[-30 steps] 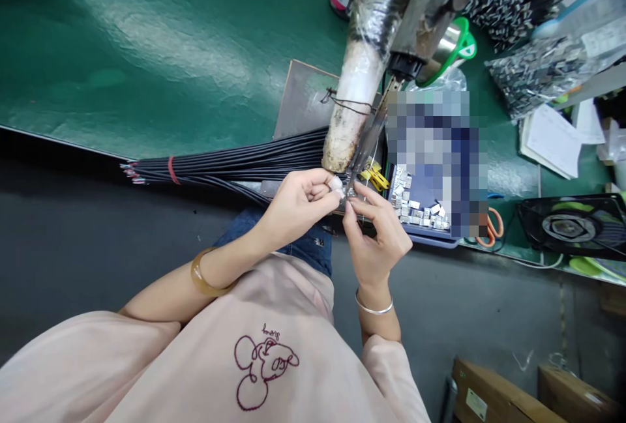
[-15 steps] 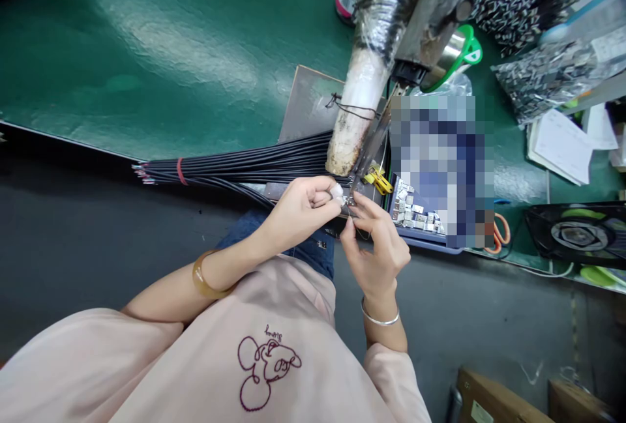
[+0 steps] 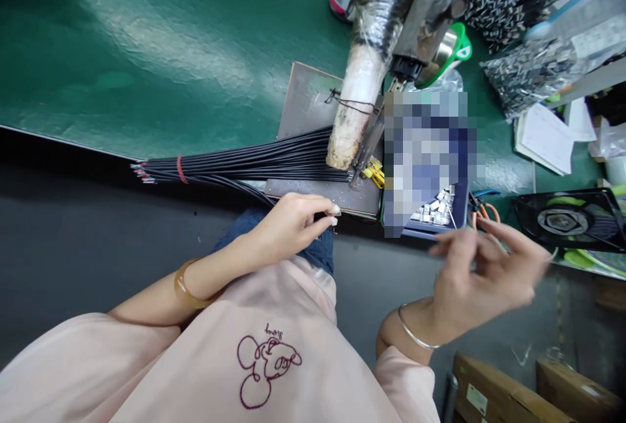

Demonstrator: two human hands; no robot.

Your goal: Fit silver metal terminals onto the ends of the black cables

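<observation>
While left hand (image 3: 293, 222) curls, cables (image 3: 254, 165) bunch.

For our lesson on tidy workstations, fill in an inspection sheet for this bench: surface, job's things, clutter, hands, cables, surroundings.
Surface: green mat, a grey metal plate at its near edge.
Job's things: small white connectors in a blue tray; wrapped tool over the plate.
Clutter: scissors, papers, bags of parts.
Hands: left hand pinched shut by the plate's edge; right hand open, blurred, near the tray.
Cables: black bundle, red band.
Surroundings: fan, cardboard boxes on the floor.
</observation>
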